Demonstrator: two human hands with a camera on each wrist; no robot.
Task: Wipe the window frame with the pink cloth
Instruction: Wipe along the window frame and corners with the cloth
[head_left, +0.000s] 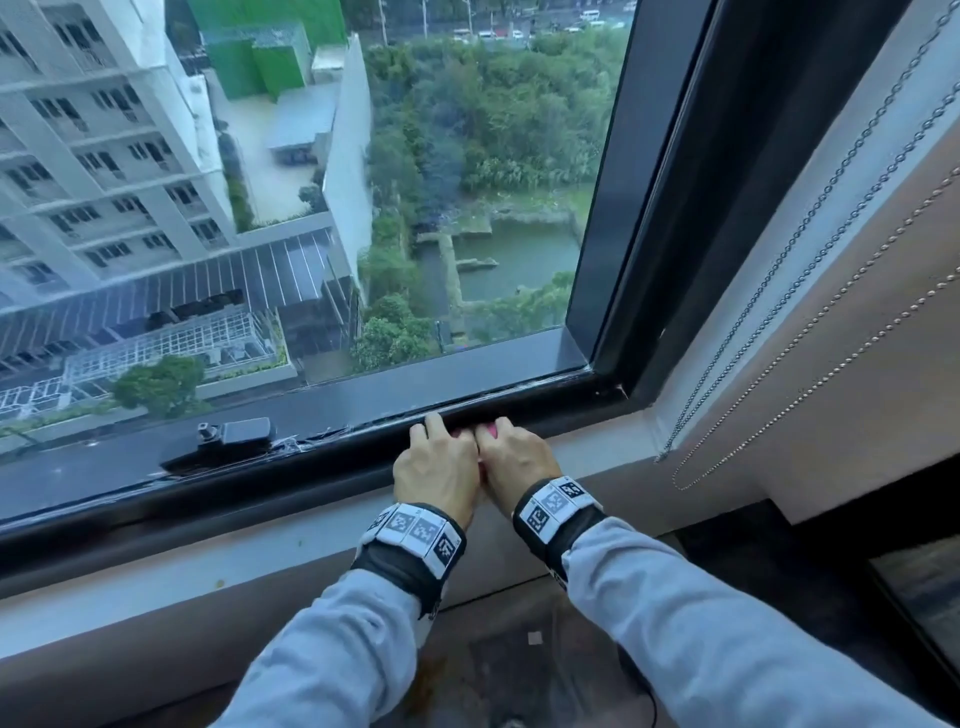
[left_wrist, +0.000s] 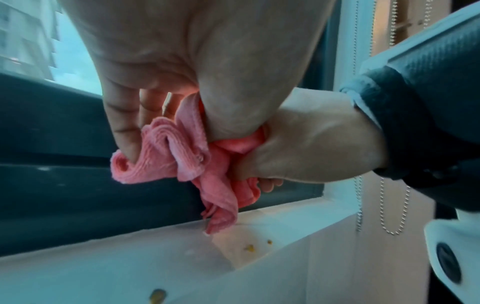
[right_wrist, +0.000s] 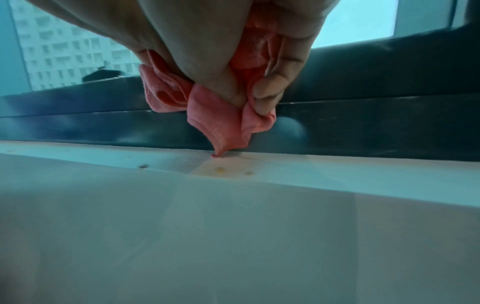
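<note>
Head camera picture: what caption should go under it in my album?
Two hands press a pink cloth on the black window frame.

The head camera looks down at the window frame (head_left: 363, 467) toward twelve o'clock. Both wrist cameras sit close beneath, seemingly sharing the sill (left_wrist: 103, 267).

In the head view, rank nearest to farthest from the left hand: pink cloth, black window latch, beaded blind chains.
1. Pink cloth: gripped between left hand and right hand.
2. Black window latch: leftward on the dark window frame.
3. Beaded blind chains: far right, by the wall.
</note>
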